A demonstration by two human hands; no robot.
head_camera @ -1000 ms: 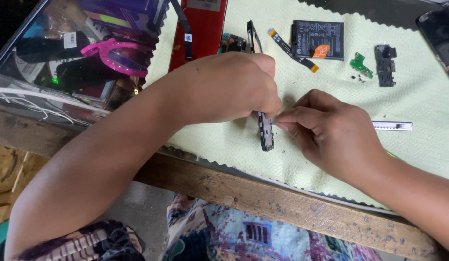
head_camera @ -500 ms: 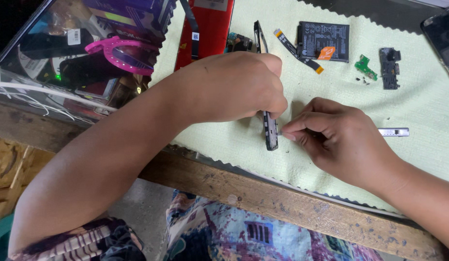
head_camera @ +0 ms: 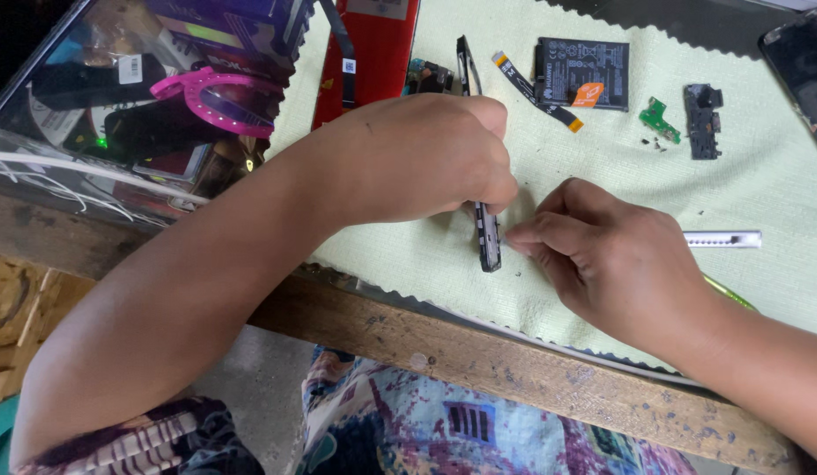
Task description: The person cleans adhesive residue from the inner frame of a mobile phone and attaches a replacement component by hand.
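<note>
Head view: left hand gripping phone frame.

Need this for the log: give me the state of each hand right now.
Left hand: closed, gripping the black phone frame on edge.
Right hand: fingertips pinched beside the frame; what they hold cannot be told.

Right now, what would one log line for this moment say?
left hand: grips black phone frame on edge | right hand: fingertips pinched beside frame | surface: green cloth | nearby: battery

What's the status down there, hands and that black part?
Left hand holds black phone frame on edge. Right hand pinched at its side. Battery and small boards lie apart.
</note>
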